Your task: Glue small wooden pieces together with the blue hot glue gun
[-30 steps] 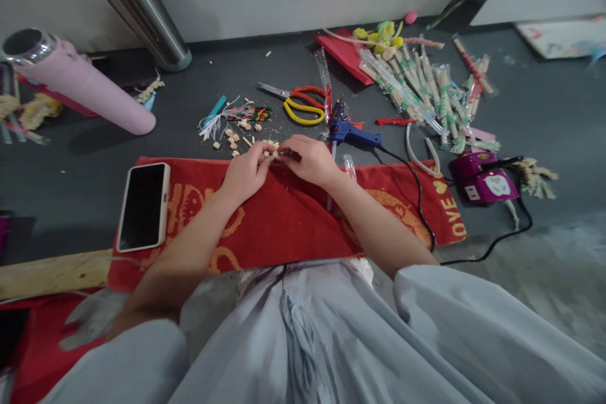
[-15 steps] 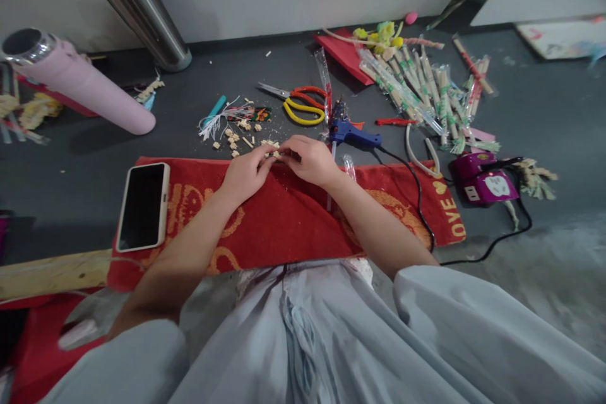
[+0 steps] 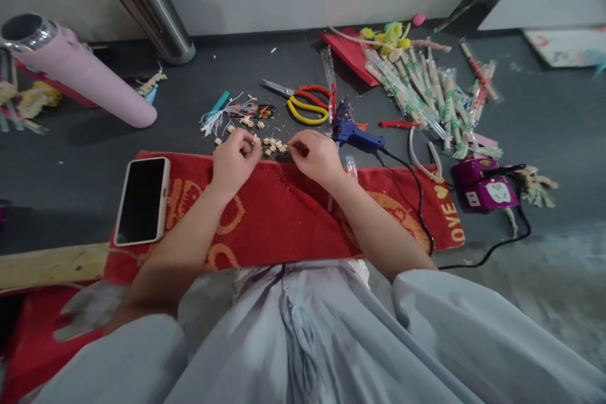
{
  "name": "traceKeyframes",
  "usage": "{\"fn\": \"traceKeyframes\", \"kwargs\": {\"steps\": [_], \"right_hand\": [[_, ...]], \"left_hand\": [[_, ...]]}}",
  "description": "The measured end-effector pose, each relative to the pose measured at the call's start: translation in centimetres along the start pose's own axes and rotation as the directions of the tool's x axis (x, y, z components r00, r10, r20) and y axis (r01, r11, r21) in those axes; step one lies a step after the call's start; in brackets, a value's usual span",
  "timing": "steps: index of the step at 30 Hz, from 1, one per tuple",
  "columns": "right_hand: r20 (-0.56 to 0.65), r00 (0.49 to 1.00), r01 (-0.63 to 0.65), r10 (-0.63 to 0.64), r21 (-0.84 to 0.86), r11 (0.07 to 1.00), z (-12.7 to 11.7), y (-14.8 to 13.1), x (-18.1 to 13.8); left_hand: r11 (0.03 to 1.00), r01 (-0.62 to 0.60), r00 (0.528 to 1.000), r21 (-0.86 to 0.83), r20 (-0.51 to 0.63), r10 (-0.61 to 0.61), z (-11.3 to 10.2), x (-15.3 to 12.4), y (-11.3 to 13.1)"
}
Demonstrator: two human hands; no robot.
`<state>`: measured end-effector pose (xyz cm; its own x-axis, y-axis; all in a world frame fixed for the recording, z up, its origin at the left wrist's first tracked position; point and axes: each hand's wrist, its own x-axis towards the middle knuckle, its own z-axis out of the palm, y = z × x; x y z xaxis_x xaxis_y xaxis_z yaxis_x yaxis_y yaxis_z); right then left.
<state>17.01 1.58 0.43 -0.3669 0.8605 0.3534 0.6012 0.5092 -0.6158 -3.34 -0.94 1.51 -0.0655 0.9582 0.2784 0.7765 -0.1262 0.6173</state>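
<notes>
My left hand [image 3: 233, 161] rests at the far edge of the red towel [image 3: 284, 214], fingers curled in a pinch among small pale wood pieces [image 3: 273, 146]; what it pinches is too small to name. My right hand [image 3: 316, 156] sits a short way to the right, fingers curled at the same heap, with a thin dark bit at its fingertips. The two hands are apart. A blue glue gun [image 3: 353, 132] lies just beyond my right hand.
A phone [image 3: 142, 200] lies on the towel's left end. Yellow and red scissors [image 3: 303, 104], a pink bottle [image 3: 76, 72], wrapped sticks [image 3: 426, 91], a purple power strip [image 3: 483, 186] with black cord and a metal leg [image 3: 146, 6] surround the work spot. A wooden plank [image 3: 47, 265] lies at left.
My hands were together over the wood pieces; my left hand has moved left and away from the right. The view shifted slightly.
</notes>
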Motion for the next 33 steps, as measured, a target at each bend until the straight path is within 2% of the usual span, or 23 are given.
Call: {"fn": "traceKeyframes", "kwargs": {"steps": [3,7,14,25,30,33], "right_hand": [[0.017,0.998,-0.065,0.066,-0.065,0.996,0.1,-0.5,0.0],[0.065,0.98,-0.171,0.188,-0.207,0.963,0.3,-1.2,0.0],[0.162,0.967,-0.147,0.198,-0.28,0.949,0.6,-1.8,0.3],[0.18,0.965,-0.135,0.188,-0.271,0.953,0.8,-2.0,0.5],[0.193,0.965,-0.143,0.178,-0.183,0.973,0.5,-1.9,0.5],[0.165,0.98,-0.096,0.113,-0.107,0.99,0.2,-1.6,0.3]], "left_hand": [[1.0,0.009,1.0,-0.018,-0.015,-0.01,-0.1,0.1,0.0],[1.0,0.005,1.0,0.0,0.021,-0.005,-0.1,0.0,0.3],[0.999,-0.018,0.998,0.046,0.061,0.015,0.0,-0.2,0.2],[0.995,-0.007,0.992,0.099,0.124,-0.006,0.0,-0.4,0.8],[0.993,-0.012,0.986,0.114,0.166,-0.008,0.1,-0.6,1.2],[0.992,-0.013,0.986,0.122,0.166,-0.007,0.0,-0.7,1.2]]}}
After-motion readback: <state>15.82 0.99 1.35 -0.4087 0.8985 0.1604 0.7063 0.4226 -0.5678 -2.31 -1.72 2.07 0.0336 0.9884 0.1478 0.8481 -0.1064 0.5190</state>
